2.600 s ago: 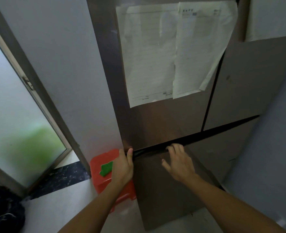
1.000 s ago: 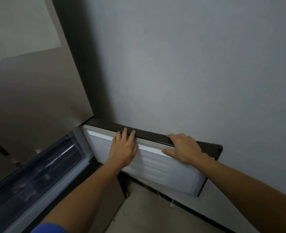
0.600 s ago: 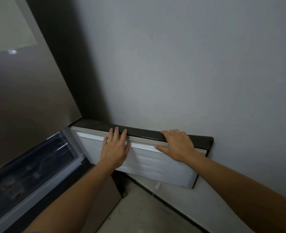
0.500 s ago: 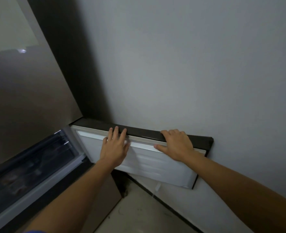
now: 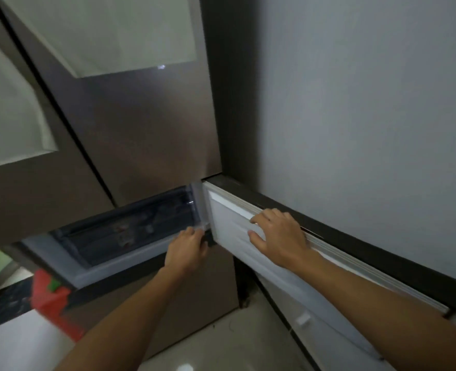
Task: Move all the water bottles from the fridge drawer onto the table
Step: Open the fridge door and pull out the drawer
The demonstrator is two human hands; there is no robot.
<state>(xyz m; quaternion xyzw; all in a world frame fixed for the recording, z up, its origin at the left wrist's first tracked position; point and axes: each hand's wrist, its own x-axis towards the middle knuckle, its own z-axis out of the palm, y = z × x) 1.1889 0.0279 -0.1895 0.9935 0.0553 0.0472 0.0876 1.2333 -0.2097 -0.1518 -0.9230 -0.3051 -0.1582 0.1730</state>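
Observation:
The fridge's lower door [image 5: 251, 245] stands swung wide to the right, its white inner liner facing me. My right hand [image 5: 277, 236] lies on that liner, fingers hooked over the top edge. Behind the door's place sits the translucent fridge drawer [image 5: 109, 266], dark inside. Dim bottle-like shapes with reddish labels [image 5: 121, 235] show through its front; they are too blurred to tell apart. My left hand [image 5: 186, 250] is curled on the drawer's right front corner. No table is in view.
A grey wall [image 5: 369, 116] runs close behind the open door. Papers [image 5: 109, 33] hang on the upper fridge doors. A red plastic stool [image 5: 52, 298] with something green on it stands low left by a frosted window. Pale floor tiles [image 5: 221, 344] lie below.
My left hand has left the door's top edge and moved left onto the drawer's right corner. My right hand stays on the door. The view has swung left toward the fridge.

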